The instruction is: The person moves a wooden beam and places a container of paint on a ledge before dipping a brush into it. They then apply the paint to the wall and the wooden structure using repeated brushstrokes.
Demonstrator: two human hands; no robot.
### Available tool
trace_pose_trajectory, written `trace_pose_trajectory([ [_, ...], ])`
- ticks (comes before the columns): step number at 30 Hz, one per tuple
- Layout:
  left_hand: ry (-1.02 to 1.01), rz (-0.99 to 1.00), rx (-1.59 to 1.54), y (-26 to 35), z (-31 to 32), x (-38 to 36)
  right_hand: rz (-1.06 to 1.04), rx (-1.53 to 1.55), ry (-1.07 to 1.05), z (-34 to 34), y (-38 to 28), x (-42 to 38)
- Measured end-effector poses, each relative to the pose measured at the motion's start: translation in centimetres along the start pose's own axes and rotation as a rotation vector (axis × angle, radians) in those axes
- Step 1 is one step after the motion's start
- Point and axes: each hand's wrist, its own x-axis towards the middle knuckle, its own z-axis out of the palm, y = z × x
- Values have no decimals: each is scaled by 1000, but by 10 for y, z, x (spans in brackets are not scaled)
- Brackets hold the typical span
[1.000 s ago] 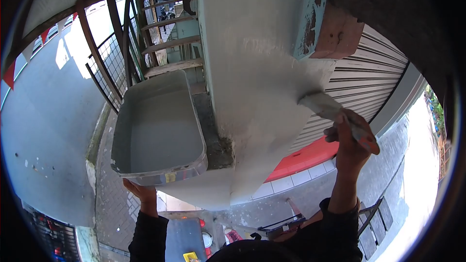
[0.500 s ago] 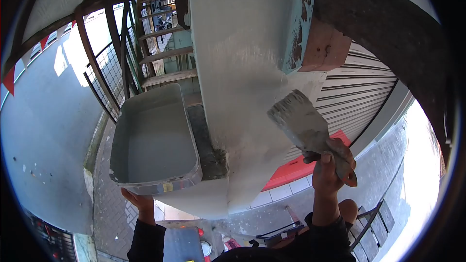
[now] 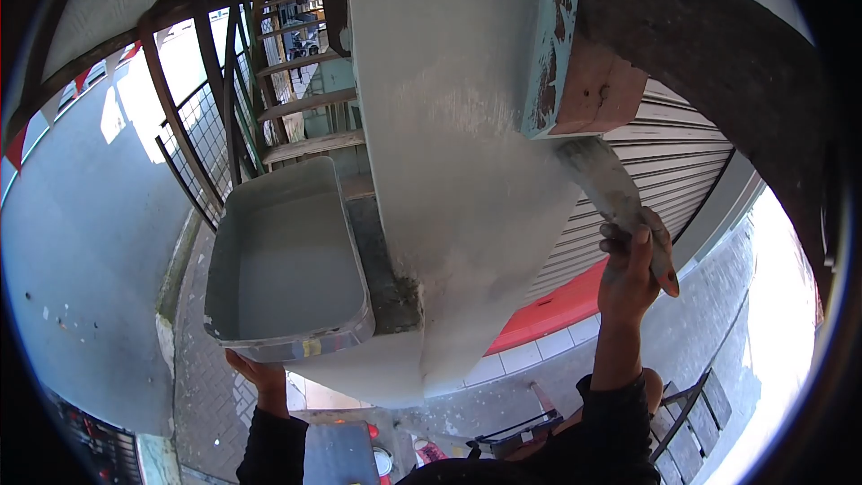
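Note:
My left hand [image 3: 259, 373] holds up a clear plastic tub [image 3: 359, 328] from beneath its near end, with most of the fingers hidden under it. Grey liquid paint [image 3: 296, 283] fills part of the tub. In my right hand [image 3: 631, 260], closed round the handle, is a wide paintbrush [image 3: 611, 184] caked with grey. Its bristles are at the right edge of the pale grey pillar [image 3: 449, 189], just below a wooden beam end [image 3: 600, 94] with peeling turquoise paint. The brush is turned nearly edge-on to me.
Right of the pillar is a slatted metal shutter [image 3: 678, 148] above a red strip [image 3: 561, 305]. Wooden stairs [image 3: 314, 144] rise behind the tub. A rough, dark ledge [image 3: 386, 292] juts out beside it. Below are a dark tabletop [image 3: 337, 454] and a slatted bench [image 3: 691, 440].
My right hand has moved right and slightly up, bringing the brush to the pillar's edge under the beam and turning it edge-on. My left hand and the tub have barely moved.

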Motion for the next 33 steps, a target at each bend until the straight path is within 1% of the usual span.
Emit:
trace_pose_trajectory([
  [2,17,61,36,19,-6,12,-31,-57,46,-6,-2,6],
  [4,48,195,136,49,-12,30,-70,-96,88,-7,-6,8],
  [7,47,223,221,50,-13,32,-96,-104,79,-13,-7,4],
  [9,-2,70,41,41,-10,24,-110,-104,71,-13,-6,-3],
  [11,-11,-126,-170,20,-4,8,-107,-106,79,0,-6,-17],
  [12,5,-245,-296,8,3,-3,-61,-125,70,4,-2,-25],
  [14,0,-270,-306,3,-2,-7,30,-164,51,10,9,-48],
  [15,-26,-174,-193,2,-4,-5,39,-231,45,13,12,-65],
  [16,-32,-136,-160,8,-6,-1,28,-323,23,6,22,-83],
  [17,-37,-98,-128,15,-7,2,32,-300,-29,1,25,-102],
  [18,-24,-114,-172,25,-7,5,57,-314,1,-10,36,-123],
  [21,-24,-132,-183,34,-8,10,258,-366,-164,-17,18,-167],
  [22,-22,-99,-141,32,-9,10,313,-382,-221,-18,17,-176],
  [25,-23,-31,-51,27,-9,8,390,-434,-303,-12,26,-187],
  [28,-61,-46,-133,21,-10,8,414,-461,-338,11,33,-174],
  [29,-68,-55,-140,19,-11,8,468,-394,-302,19,35,-169],
  [32,-68,-81,-109,9,-7,2,393,-306,-230,53,15,-145],
  [33,-60,-88,-101,5,-3,0,283,-315,-243,58,7,-140],
])
